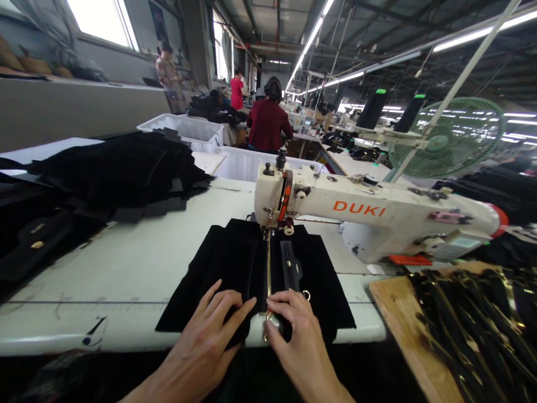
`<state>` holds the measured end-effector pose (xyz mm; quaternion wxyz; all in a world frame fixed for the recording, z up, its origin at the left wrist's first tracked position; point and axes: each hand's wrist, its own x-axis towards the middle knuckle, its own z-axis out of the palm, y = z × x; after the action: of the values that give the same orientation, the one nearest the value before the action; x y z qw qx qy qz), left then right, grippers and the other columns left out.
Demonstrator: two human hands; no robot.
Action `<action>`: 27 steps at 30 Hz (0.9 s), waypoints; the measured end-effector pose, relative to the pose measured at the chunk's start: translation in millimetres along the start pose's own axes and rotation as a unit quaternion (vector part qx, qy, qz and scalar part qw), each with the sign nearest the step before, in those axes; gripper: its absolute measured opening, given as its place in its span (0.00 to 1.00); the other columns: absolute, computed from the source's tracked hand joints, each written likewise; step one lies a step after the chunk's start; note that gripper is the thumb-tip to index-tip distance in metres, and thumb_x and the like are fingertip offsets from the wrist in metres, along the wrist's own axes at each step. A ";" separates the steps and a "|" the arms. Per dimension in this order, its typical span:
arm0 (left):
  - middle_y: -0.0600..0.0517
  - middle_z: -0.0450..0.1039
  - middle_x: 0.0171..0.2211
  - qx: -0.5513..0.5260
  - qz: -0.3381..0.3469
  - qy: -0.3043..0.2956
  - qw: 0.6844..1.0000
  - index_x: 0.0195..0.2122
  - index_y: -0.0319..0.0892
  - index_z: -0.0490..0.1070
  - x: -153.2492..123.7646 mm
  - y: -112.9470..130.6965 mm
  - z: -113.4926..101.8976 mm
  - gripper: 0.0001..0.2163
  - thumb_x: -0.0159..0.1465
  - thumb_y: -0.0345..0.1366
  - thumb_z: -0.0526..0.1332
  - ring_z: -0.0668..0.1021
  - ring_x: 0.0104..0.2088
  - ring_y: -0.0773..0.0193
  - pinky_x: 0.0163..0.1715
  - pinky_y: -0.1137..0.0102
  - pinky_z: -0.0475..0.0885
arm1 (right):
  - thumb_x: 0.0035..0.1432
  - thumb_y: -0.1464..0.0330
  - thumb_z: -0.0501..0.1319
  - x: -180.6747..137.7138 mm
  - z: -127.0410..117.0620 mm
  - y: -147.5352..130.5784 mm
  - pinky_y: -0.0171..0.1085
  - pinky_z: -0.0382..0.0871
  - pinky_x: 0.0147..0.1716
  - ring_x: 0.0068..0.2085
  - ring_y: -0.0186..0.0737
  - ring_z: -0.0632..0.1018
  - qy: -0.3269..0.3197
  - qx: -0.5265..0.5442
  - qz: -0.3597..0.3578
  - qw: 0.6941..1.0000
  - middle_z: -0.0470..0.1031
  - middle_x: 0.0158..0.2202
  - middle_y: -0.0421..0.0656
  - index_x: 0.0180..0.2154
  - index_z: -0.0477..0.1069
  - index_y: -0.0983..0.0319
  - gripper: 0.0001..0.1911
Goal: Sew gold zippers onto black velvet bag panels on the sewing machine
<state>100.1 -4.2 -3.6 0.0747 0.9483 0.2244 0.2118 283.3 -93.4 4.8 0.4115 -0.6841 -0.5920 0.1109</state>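
A black fabric panel (pixel 229 260) lies flat under the needle of the white sewing machine (pixel 310 196). A zipper (pixel 269 268) with gold teeth runs down its middle from the presser foot (pixel 268 232) towards me. My left hand (pixel 210 330) rests on the panel left of the zipper, its fingers stretched out and somewhat spread. Thumb and fingers of my right hand (pixel 297 330) pinch the zipper's near end, around its gold metal slider. Right of the zipper sit a black strap piece (pixel 291 266) with a gold stud and a gold ring (pixel 306 295).
A pile of black fabric pieces (pixel 121 173) covers the table's left side. On the right, a cardboard sheet (pixel 403 319) holds several black zippers (pixel 474 324) with gold teeth. White plastic bins (pixel 184 127) stand behind. A green fan (pixel 448 137) and several people (pixel 271 120) are farther back.
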 end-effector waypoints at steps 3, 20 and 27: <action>0.49 0.70 0.44 -0.012 0.005 0.019 1.000 0.63 0.45 0.60 1.4 0.3 1.5 0.28 0.62 0.21 0.51 0.74 0.50 0.58 0.64 0.48 0.55 | 0.48 0.80 0.63 -2.3 7.5 -1.0 0.47 0.72 0.48 0.46 0.48 0.74 0.029 -0.008 0.006 1.000 0.73 0.42 0.45 0.39 0.74 0.59 0.16; 0.48 0.59 0.65 0.041 0.157 -0.066 0.985 0.66 0.38 0.55 8.1 -7.3 -8.5 0.28 0.63 0.22 0.53 0.60 0.66 0.61 0.67 0.56 0.38 | 0.61 0.81 0.55 -4.0 17.1 7.2 0.52 0.63 0.58 0.45 0.41 0.76 0.078 -0.064 -0.125 0.987 0.74 0.39 0.42 0.44 0.73 0.60 0.15; 0.51 0.61 0.64 -0.022 0.151 -0.107 0.982 0.66 0.43 0.55 16.1 -9.1 -19.2 0.33 0.59 0.21 0.54 0.66 0.63 0.59 0.66 0.57 0.53 | 0.60 0.79 0.59 -6.3 5.2 13.2 0.48 0.67 0.56 0.49 0.43 0.74 0.008 -0.043 -0.079 0.996 0.72 0.45 0.44 0.52 0.69 0.58 0.20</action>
<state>101.2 12.2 17.4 0.0861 0.9866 0.0647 0.1229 287.8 -96.3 -9.8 0.3940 -0.6533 -0.6447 0.0467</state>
